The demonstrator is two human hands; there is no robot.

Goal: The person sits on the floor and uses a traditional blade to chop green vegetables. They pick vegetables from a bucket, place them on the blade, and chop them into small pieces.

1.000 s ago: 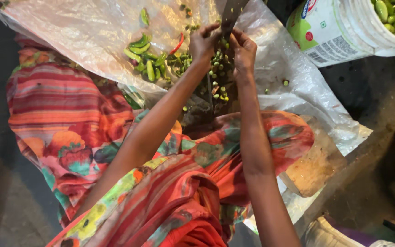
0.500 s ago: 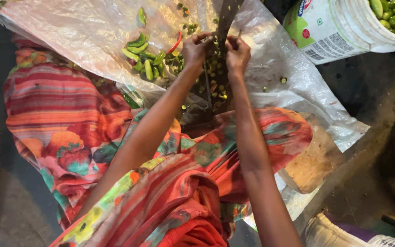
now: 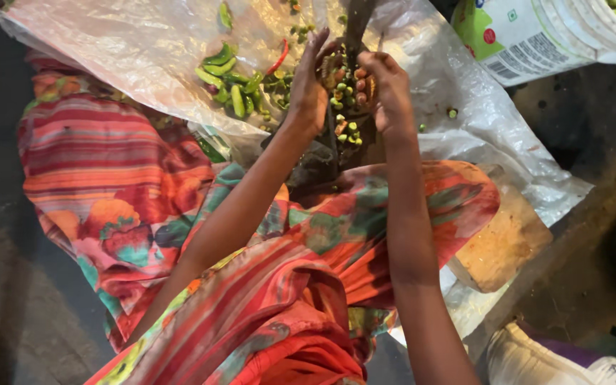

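My left hand [image 3: 308, 85] and my right hand [image 3: 390, 89] meet at a dark upright blade [image 3: 356, 28] that rises from a base between my knees. The fingers of both hands pinch a small pod against the blade's edge; the pod itself is mostly hidden by my fingers. Below the hands lies a heap of small cut green and reddish bits [image 3: 347, 107]. Left of the hands is a pile of whole green pods [image 3: 229, 82] with one red chilli [image 3: 277, 58] among them. Everything rests on a crumpled clear plastic sheet [image 3: 130, 43].
A white plastic bucket [image 3: 536, 36] holding green vegetables stands at the top right. A striped, colourful cloth [image 3: 108, 178] covers my lap and the left side. A wooden board [image 3: 500, 242] pokes out under the sheet at the right. A white sack [image 3: 536, 356] sits bottom right.
Both hands stay at the blade and have shifted slightly up along it. My left fingers are now stretched more upward beside the blade.
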